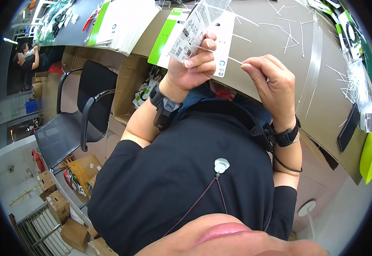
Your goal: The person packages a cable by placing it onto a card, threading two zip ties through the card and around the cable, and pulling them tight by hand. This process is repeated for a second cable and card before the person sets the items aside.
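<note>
My left hand (192,70) is closed around a thin printed card (187,40), grey-white with small dark print, raised at the table's near edge. Behind it is a larger white card with a green side (162,42); whether my left hand also grips this one I cannot tell. To the right, my right hand (273,83) pinches the end of a thin white tie (236,60) between thumb and forefinger. The tie runs left toward the cards and my left fingers. Other white strips (242,38) jut out past the white card's right edge.
Loose white ties (290,38) lie scattered over the brown table (271,47). A stack of white cards (128,19) sits at the left. Packaged cables (349,36) and a dark phone (349,128) are at the right. A black chair (98,85) stands left; another person (28,62) is farther off.
</note>
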The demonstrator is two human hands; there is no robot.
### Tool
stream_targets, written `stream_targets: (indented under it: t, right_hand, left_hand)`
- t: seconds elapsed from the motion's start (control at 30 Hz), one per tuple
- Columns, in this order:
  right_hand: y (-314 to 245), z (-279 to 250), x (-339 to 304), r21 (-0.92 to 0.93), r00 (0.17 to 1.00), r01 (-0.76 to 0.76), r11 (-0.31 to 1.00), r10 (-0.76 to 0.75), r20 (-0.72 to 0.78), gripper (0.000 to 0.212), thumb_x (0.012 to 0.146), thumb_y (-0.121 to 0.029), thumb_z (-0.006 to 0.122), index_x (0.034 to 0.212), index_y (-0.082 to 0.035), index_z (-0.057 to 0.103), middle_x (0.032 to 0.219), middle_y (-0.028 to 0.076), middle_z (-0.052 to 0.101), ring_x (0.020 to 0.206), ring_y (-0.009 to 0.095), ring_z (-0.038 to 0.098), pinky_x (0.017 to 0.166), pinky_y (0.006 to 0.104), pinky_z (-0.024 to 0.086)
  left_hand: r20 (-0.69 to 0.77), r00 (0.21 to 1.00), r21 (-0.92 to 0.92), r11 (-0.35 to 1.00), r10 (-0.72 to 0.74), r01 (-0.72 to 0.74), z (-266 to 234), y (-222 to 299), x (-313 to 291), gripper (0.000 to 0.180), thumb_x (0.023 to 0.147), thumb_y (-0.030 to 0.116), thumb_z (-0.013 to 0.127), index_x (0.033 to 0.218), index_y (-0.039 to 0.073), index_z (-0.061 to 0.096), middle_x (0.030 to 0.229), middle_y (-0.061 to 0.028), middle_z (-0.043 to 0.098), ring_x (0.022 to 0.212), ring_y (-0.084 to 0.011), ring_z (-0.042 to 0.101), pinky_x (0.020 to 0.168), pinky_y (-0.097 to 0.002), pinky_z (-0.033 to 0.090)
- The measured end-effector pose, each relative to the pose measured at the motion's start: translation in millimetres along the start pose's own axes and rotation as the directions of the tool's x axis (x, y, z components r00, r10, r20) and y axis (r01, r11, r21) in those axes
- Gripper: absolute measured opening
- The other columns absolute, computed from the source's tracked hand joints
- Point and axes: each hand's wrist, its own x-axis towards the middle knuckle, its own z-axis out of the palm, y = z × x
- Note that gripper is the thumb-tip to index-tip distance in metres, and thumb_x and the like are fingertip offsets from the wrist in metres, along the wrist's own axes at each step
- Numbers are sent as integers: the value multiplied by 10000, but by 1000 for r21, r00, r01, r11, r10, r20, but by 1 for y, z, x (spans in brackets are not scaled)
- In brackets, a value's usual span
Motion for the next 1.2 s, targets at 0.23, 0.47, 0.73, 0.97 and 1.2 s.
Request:
stream_targets:
  t: [0.23, 0.47, 0.73, 0.97, 1.2]
  right_hand:
    - [3, 2, -1, -23, 999, -51, 998, 51, -2, 60, 831, -63, 675, 843, -5, 665, 703, 66, 602, 602, 148, 552, 555, 253, 435]
    - [1, 3, -2, -14, 996, -80, 997, 80, -31, 76, 833, -76, 678, 845, -3, 662, 696, 65, 597, 596, 146, 545, 548, 259, 429]
    - [-3, 7, -2, 10, 997, -62, 998, 62, -35, 84, 839, -85, 677, 843, -3, 661, 709, 73, 598, 613, 149, 554, 554, 263, 426]
    - [12, 7, 2, 11, 950, 42, 999, -36, -311, 69, 804, -89, 693, 857, -50, 674, 737, 69, 615, 639, 221, 583, 604, 311, 479]
    - [4, 1, 5, -228, 932, 312, 922, -343, -113, 141, 788, -8, 688, 928, -28, 682, 855, 75, 627, 784, 191, 599, 678, 289, 495]
  left_hand:
    - [104, 993, 57, 997, -59, 53, -2, -2, 2, 339, 961, 313, 479, 1071, -7, 503, 977, -93, 658, 439, -34, 465, 440, -168, 316]
    - [101, 994, 55, 998, -40, 35, 0, -4, 1, 344, 966, 319, 469, 1069, -6, 518, 974, -92, 658, 436, -35, 457, 444, -172, 320]
    - [38, 999, 214, 977, -5, -3, -3, -14, 1, 354, 977, 332, 452, 1126, 20, 529, 1006, -78, 654, 554, -79, 541, 511, -198, 393]
    - [-216, 928, 646, 757, 303, -97, 24, -23, 2, 382, 995, 283, 448, 1287, 37, 446, 1131, -80, 605, 924, -153, 617, 797, -281, 508]
    - [-19, 907, 854, 479, 421, -204, 17, -22, 10, 375, 986, 192, 483, 1320, 45, 395, 1195, -83, 556, 1078, -130, 546, 914, -288, 468]
